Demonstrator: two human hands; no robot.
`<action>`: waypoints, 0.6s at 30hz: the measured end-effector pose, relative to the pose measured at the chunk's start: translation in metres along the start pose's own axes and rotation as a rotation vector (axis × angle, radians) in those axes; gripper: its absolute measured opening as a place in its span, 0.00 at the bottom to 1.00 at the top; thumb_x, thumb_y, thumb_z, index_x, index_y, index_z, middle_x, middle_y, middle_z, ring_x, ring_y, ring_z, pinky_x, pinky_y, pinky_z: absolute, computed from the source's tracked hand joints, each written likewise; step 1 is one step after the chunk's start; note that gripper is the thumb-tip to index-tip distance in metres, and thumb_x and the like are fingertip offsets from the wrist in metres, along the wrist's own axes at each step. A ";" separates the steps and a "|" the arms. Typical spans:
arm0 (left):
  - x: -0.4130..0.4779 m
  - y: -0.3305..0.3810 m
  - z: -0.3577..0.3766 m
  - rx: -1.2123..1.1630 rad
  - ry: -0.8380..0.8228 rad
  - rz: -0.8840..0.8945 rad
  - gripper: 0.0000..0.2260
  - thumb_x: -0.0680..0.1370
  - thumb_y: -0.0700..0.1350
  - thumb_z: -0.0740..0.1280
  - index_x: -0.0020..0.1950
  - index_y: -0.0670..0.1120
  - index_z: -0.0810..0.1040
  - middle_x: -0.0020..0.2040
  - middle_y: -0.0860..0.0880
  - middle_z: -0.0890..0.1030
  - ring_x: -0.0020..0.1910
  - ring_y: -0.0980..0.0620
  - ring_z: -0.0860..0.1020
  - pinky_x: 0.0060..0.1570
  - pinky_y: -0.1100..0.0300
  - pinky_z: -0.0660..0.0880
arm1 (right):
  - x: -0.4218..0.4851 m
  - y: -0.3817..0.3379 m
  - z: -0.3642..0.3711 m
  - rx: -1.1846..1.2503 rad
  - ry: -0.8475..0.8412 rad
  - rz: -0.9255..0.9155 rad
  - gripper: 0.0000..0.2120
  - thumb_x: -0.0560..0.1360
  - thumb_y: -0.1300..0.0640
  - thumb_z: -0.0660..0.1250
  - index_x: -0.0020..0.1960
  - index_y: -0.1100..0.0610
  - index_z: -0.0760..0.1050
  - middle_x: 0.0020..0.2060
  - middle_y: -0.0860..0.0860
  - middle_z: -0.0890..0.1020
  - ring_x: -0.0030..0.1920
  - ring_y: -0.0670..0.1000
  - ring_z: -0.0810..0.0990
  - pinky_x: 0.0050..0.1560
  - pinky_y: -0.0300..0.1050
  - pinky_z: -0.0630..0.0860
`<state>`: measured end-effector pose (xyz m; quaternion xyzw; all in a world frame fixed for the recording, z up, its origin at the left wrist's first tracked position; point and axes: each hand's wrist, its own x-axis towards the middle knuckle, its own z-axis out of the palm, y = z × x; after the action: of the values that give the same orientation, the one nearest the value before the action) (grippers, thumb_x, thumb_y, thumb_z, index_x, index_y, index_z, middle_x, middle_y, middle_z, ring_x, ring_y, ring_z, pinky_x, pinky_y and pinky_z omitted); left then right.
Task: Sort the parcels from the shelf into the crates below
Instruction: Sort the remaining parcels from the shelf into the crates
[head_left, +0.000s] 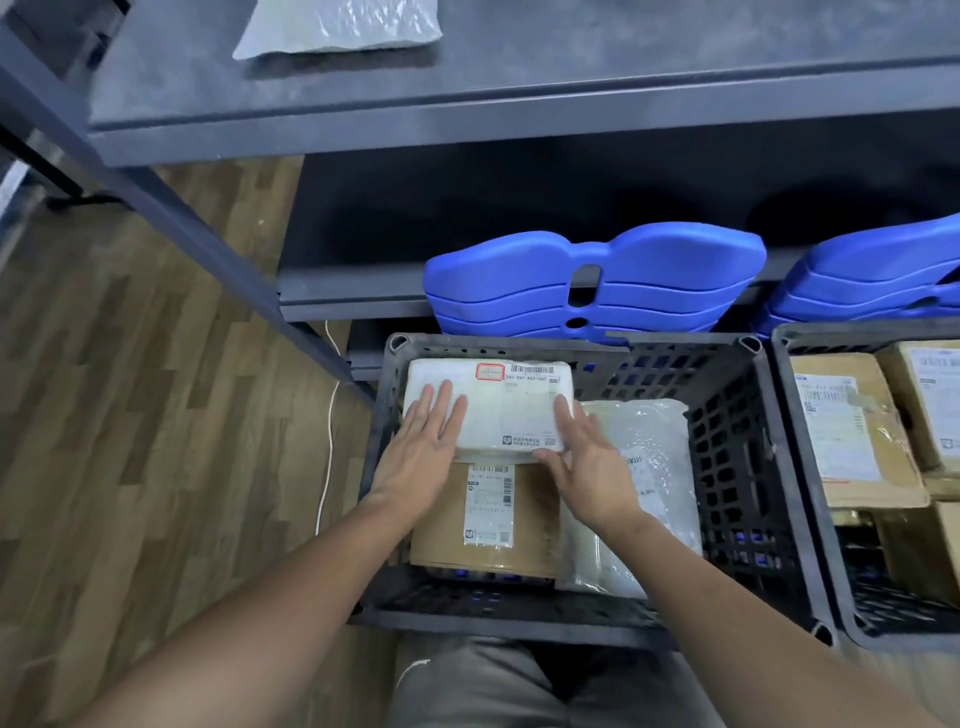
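A white parcel (511, 410) with a red-framed label lies in the far left part of a black lattice crate (727, 441). My left hand (423, 447) lies flat on its left side with straight fingers. My right hand (587, 457) touches the parcel's right front corner, fingers spread and thumb along the front edge. Under it sits a brown cardboard parcel (483, 525) with a white label. A white plastic-wrapped parcel (644, 457) fills the crate's right side. On the grey shelf (571, 62) above, a silvery bag parcel (337, 26) lies at the top left.
A second black crate (800, 415) with several brown boxes stands at the right. Stacked blue plastic lids (592, 280) lean on the lower shelf behind the crates. A shelf post (156, 208) slants across the wooden floor at the left, with a white cable (330, 441) beside it.
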<state>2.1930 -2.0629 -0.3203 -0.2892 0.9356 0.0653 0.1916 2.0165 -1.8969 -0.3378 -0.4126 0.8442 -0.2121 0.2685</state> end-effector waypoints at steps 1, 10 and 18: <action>-0.001 -0.001 0.003 -0.003 -0.009 -0.001 0.39 0.81 0.28 0.53 0.81 0.44 0.28 0.81 0.42 0.27 0.81 0.41 0.30 0.83 0.47 0.41 | 0.001 -0.002 0.001 -0.177 0.011 -0.055 0.34 0.85 0.42 0.56 0.84 0.55 0.53 0.84 0.59 0.54 0.83 0.66 0.53 0.77 0.64 0.64; -0.001 0.000 0.003 -0.053 -0.076 -0.030 0.46 0.80 0.34 0.60 0.78 0.47 0.23 0.75 0.47 0.17 0.77 0.45 0.22 0.81 0.49 0.34 | 0.009 -0.011 0.002 -0.641 -0.202 -0.226 0.37 0.81 0.35 0.35 0.82 0.56 0.31 0.81 0.57 0.32 0.81 0.61 0.32 0.81 0.64 0.39; 0.000 0.000 -0.028 -0.029 -0.172 0.007 0.32 0.87 0.52 0.52 0.84 0.47 0.34 0.82 0.45 0.29 0.82 0.44 0.31 0.82 0.48 0.37 | 0.009 -0.040 -0.027 -0.640 -0.309 -0.134 0.35 0.85 0.37 0.41 0.85 0.54 0.40 0.84 0.54 0.38 0.83 0.59 0.37 0.82 0.65 0.40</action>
<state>2.1844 -2.0693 -0.2948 -0.2822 0.9156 0.1042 0.2668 2.0183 -1.9235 -0.2966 -0.5575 0.7884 0.1104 0.2356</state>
